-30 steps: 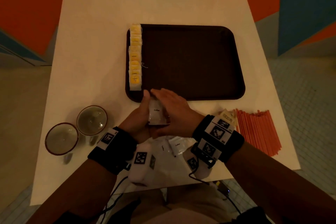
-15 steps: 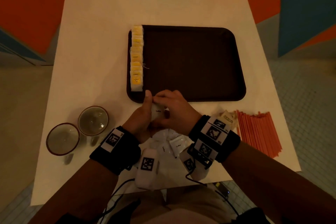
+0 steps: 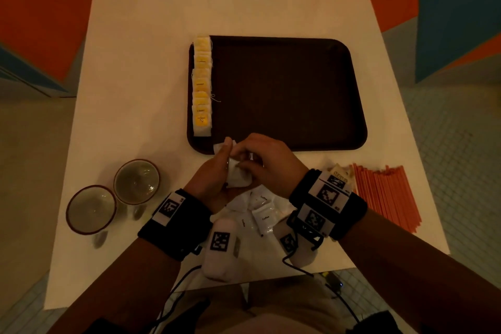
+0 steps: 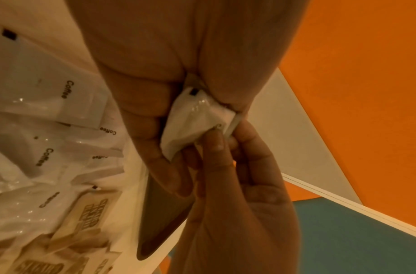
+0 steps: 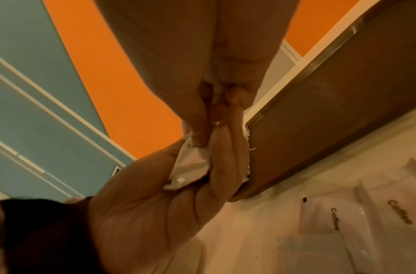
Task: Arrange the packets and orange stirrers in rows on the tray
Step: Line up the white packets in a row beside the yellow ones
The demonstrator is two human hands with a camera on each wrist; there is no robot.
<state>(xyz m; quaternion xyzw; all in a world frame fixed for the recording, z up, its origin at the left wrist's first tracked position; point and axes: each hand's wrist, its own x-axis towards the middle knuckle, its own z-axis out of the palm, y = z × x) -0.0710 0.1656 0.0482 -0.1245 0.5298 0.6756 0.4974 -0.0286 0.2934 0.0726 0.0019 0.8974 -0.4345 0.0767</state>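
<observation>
There are one brown tray, two cups, one bundle of orange stirrers, and about eight yellow packets in one row.

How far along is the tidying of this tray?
Early on. One row of yellow packets already lines the left edge of the tray. The left hand and right hand together grip white coffee packets at the tray's near edge. More coffee packets, brown packets and the orange stirrers wait on the table.
</observation>
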